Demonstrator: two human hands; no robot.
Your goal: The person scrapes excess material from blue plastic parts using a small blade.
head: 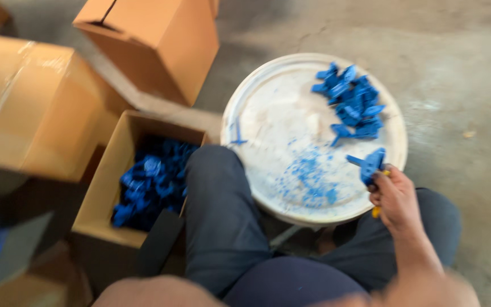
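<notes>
The right hand is closed around a blue plastic part and a yellow-handled tool, little of which shows; the part juts from the fingers up and to the left, its long axis pointing in over the right rim of the white bucket lid. Further up the lid, near its far right edge, lies a pile of blue parts. Blue shavings speckle the lid left of the hand. Beyond the lid's left edge, past the person's knee, an open cardboard box holds more blue parts. The left hand is out of view.
</notes>
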